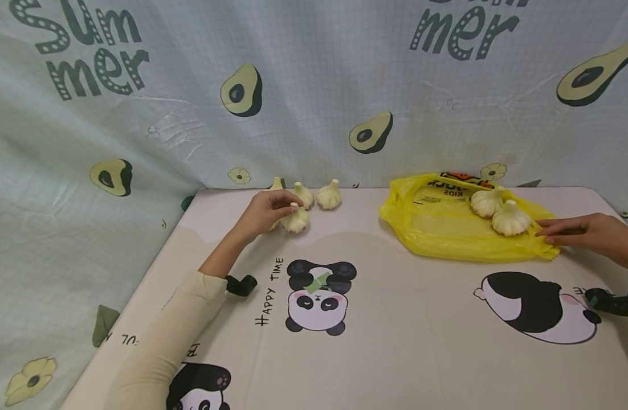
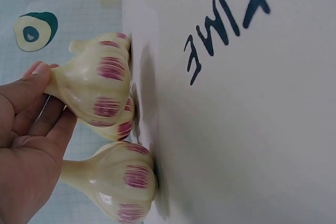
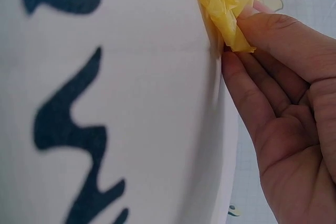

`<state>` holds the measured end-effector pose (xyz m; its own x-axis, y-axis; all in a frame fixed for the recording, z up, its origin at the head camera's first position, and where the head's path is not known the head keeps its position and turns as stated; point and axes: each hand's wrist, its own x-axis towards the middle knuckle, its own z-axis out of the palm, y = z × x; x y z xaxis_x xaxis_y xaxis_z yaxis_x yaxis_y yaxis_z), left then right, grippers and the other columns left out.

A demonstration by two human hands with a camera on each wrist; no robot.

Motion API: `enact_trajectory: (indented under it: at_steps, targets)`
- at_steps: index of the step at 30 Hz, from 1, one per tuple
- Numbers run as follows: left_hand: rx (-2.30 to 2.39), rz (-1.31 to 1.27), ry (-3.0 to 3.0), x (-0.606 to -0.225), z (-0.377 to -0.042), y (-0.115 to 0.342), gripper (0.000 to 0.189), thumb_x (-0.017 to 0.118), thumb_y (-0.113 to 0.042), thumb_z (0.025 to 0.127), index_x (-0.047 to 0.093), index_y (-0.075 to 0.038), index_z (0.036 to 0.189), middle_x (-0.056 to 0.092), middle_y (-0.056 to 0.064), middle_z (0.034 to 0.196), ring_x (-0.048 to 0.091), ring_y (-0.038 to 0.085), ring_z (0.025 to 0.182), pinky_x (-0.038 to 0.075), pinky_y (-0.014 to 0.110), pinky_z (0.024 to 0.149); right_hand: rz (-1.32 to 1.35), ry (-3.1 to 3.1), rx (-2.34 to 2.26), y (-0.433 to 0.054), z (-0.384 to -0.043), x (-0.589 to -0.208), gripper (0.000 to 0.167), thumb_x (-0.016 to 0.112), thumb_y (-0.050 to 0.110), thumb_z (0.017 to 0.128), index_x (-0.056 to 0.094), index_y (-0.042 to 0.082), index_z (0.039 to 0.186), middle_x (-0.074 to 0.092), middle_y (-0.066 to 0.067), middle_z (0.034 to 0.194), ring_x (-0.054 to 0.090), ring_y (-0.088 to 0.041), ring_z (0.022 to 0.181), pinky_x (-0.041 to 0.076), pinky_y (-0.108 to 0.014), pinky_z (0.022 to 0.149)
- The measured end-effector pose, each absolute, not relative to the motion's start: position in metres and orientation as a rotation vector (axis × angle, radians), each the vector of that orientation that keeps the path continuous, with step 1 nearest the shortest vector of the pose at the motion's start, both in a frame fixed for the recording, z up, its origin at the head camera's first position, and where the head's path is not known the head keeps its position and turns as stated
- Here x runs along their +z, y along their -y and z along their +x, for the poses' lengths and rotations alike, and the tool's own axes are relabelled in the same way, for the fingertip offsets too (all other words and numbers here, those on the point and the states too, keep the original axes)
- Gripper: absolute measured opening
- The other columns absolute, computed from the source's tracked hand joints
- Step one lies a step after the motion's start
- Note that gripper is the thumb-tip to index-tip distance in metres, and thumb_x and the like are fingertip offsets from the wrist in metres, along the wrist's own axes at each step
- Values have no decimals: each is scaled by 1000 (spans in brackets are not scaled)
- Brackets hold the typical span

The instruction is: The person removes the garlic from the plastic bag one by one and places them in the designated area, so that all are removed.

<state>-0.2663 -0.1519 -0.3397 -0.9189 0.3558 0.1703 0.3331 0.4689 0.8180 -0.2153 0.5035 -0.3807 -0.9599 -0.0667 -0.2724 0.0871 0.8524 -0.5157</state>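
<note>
In the head view my left hand (image 1: 269, 212) is among several pale garlic bulbs at the back of the table. Its thumb and fingers pinch the stem of one garlic bulb (image 2: 97, 85), which has purple streaks. Another garlic bulb (image 2: 116, 184) stands beside it, below the hand in the left wrist view. Farther right, a yellow plastic bag (image 1: 442, 230) lies flat, with two garlic bulbs (image 1: 511, 218) at its right end. My right hand (image 1: 593, 233) pinches the bag's right corner (image 3: 236, 32) between thumb and fingers.
A further garlic bulb (image 1: 329, 195) stands right of the left-hand group, near the back edge. The table cover (image 1: 386, 330) bears printed pandas and lettering. Behind the table hangs a pale curtain (image 1: 304, 74) with avocado prints. Dark straps sit at both wrists.
</note>
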Motion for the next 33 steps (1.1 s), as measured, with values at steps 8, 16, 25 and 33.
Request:
enact_trajectory:
  at_steps: [8, 16, 25, 33]
  targets:
    - [1482, 586, -2678, -340, -267, 150, 15, 69, -4, 96, 75, -4, 110, 73, 10, 112, 68, 18, 106, 53, 22, 84, 29, -2741, -791, -497, -211, -374, 80, 71, 64, 84, 70, -6, 120, 35, -36, 146, 28, -62, 134, 33, -74, 101]
    - [1518, 532, -2643, -344, -266, 149, 18, 68, 0, 96, 74, -2, 112, 73, 12, 114, 68, 19, 107, 53, 21, 86, -11, -2741, -784, -491, -207, -369, 57, 72, 43, 95, 69, -9, 119, 37, -37, 145, 28, -64, 134, 33, -74, 101]
    - [1503, 499, -2629, -341, -267, 147, 21, 65, 1, 98, 72, -1, 117, 70, 15, 121, 67, 26, 116, 54, 29, 91, -12, -2757, -753, -493, -207, -368, 54, 69, 41, 97, 69, -9, 120, 38, -37, 144, 30, -63, 132, 36, -73, 100]
    - [1522, 481, -2579, -338, -264, 147, 24, 64, 4, 98, 69, 2, 121, 68, 18, 126, 64, 28, 122, 53, 36, 99, -42, -2783, -729, -495, -209, -369, 55, 71, 42, 95, 71, -7, 119, 48, -36, 139, 37, -60, 129, 48, -62, 96]
